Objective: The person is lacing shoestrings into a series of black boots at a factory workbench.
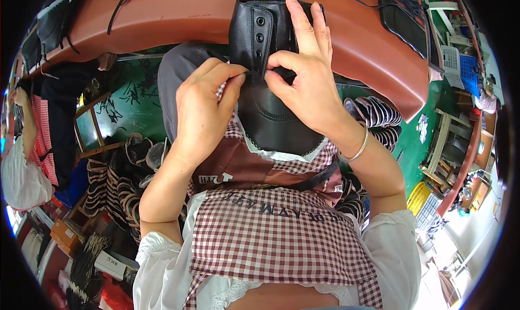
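Observation:
A black leather boot upper [273, 131] with metal-ringed eyelets lies over my lap, its top part against the brown bench and its toe part toward me. The toe edge is pale and ragged. My left hand [205, 101] is closed at the left of the upper, thumb and forefinger pinching a thin black shoelace [252, 73] just below the lowest visible eyelet. Across from it, my right hand [311, 74] has its thumb and forefinger curled around the edge of the eyelet flap, with the other fingers raised. Whether those tips also hold lace is hidden.
The brown padded bench [179, 12] curves across the front. Black laces and a dark flat piece [402, 25] lie on its right. Stacked shoe parts [111, 183] stand on both sides of me. Another person's arm [26, 118] shows at far left. Scraps litter the green floor [127, 112].

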A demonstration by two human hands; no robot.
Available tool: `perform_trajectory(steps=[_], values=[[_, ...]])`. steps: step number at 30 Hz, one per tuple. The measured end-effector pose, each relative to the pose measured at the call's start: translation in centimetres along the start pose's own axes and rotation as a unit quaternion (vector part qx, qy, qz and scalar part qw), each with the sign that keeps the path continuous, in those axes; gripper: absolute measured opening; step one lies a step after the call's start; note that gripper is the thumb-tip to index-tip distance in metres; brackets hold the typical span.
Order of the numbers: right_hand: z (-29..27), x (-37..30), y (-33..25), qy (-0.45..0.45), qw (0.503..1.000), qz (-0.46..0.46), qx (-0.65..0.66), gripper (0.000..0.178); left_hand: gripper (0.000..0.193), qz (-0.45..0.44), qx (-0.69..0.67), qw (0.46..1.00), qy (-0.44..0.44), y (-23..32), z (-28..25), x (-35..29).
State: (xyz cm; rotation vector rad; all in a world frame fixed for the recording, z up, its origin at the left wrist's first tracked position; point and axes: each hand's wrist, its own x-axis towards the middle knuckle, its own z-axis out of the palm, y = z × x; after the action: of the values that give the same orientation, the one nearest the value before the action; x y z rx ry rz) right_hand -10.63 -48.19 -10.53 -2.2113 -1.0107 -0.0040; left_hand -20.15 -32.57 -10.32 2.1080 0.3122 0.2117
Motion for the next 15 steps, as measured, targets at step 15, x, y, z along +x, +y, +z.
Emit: perform_trajectory(steps=[15], values=[[0.9, 0.5, 0.8, 0.039, 0.998, -0.012, -0.046, 0.012, 0.005, 0.098, 0.128, 0.987, -0.007, 0.9, 0.7, 1.3]])
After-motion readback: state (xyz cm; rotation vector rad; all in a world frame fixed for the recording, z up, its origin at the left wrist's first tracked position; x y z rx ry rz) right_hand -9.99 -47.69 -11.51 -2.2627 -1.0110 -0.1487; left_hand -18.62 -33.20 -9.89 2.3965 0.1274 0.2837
